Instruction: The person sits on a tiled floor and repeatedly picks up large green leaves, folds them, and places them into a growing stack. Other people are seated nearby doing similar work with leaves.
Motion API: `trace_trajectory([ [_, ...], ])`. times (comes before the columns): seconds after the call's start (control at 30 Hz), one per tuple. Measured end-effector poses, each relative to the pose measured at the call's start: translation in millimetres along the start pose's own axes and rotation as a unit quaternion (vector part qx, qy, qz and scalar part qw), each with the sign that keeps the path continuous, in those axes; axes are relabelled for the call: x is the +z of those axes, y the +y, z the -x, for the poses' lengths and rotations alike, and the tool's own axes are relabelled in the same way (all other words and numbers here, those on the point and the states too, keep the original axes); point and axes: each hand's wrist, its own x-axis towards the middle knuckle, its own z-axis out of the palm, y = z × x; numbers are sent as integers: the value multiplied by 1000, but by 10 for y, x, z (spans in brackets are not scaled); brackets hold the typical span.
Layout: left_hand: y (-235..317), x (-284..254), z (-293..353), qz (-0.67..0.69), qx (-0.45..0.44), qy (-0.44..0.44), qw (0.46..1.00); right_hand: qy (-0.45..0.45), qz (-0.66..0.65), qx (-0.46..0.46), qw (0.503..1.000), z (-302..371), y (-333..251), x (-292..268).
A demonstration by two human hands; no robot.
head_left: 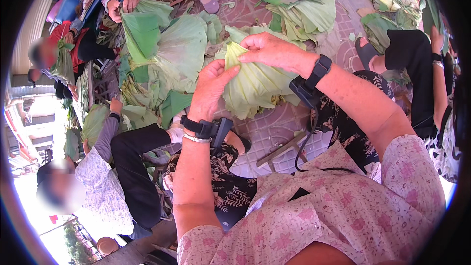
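Note:
A large pale green lotus leaf (255, 87) hangs in front of me, its veins fanning out from a gathered point at the top. At that point my right hand (275, 51) pinches the leaf between thumb and fingers. My left hand (212, 87) is closed at the leaf's left edge, thumb pressed toward the fingers. The leaf's lower part spreads downward over more leaves and the paved ground. Both wrists wear black bands with small black devices.
Another person's hands (125, 4) hold a green leaf (142, 32) at the upper left. Flattened leaves (306, 12) lie piled farther off. People sit close on both sides. A low wooden stool (282, 151) stands on the patterned paving (267, 127) near my knees.

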Motion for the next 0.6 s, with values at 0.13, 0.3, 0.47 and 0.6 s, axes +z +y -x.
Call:
trace_trajectory([
  [0.13,-32,-44,-19,-38,13,-6,999,53,46,-2,998,-40,51,-119],
  [0.3,-69,-83,-42,-69,-9,40,997,77,37,9,996,-17,36,-179],
  [0.47,17,-33,46,-94,-39,31,994,113,63,-30,991,-59,75,-256],
  [0.6,13,49,73,-26,-29,-12,999,154,23,-28,987,-95,19,-350],
])
